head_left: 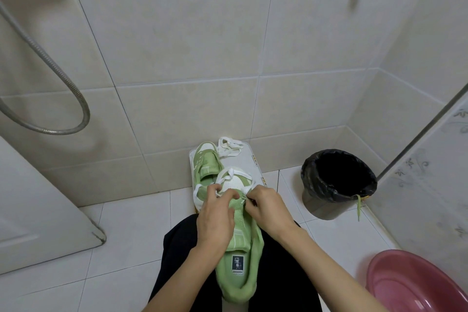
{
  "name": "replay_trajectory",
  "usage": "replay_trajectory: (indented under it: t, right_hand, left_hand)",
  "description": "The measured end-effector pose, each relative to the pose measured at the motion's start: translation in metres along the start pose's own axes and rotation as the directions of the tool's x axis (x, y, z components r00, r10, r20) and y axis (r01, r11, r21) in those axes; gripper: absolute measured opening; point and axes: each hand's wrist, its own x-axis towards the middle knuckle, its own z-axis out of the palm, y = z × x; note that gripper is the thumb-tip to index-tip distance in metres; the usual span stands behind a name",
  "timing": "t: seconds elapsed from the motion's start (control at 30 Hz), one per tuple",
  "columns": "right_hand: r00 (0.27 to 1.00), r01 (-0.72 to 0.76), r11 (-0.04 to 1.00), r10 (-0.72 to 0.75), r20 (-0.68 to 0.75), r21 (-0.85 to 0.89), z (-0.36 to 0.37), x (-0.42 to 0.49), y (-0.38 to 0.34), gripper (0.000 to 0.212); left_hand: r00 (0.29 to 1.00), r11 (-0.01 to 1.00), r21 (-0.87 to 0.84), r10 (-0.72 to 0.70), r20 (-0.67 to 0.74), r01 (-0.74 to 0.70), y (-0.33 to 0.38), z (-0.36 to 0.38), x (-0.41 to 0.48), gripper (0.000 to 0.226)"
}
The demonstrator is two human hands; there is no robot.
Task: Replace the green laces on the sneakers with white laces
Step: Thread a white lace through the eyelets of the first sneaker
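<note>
left hand: fingers curled on white lace at near sneaker, on lap. right hand: pinching lace tip at eyelets. second sneaker, spare lace: on stool against wall. bin right, green lace over rim; floor gap between.

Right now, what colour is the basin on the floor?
The basin is pink, best in the head view.

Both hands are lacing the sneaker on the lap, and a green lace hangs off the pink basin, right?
No: in the head view the green lace hangs off the black-lined bin, not the pink basin. The left hand and right hand are lacing the lap sneaker.
</note>
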Motion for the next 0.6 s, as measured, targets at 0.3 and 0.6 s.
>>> replay_trajectory:
  t: [0.3,0.6]
  right_hand:
    - [0.987,-0.050,0.981,0.078,-0.142,0.186,0.012,-0.005,0.012,0.022]
    - [0.988,-0.052,0.952,0.094,-0.126,0.300,0.008,-0.005,0.016,0.022]
  left_hand:
    - [0.999,1.000,0.025,0.002,-0.041,-0.001,0.010,0.001,0.002,0.021]
    - [0.988,0.997,0.073,-0.001,-0.154,0.012,0.017,0.017,0.007,0.013]
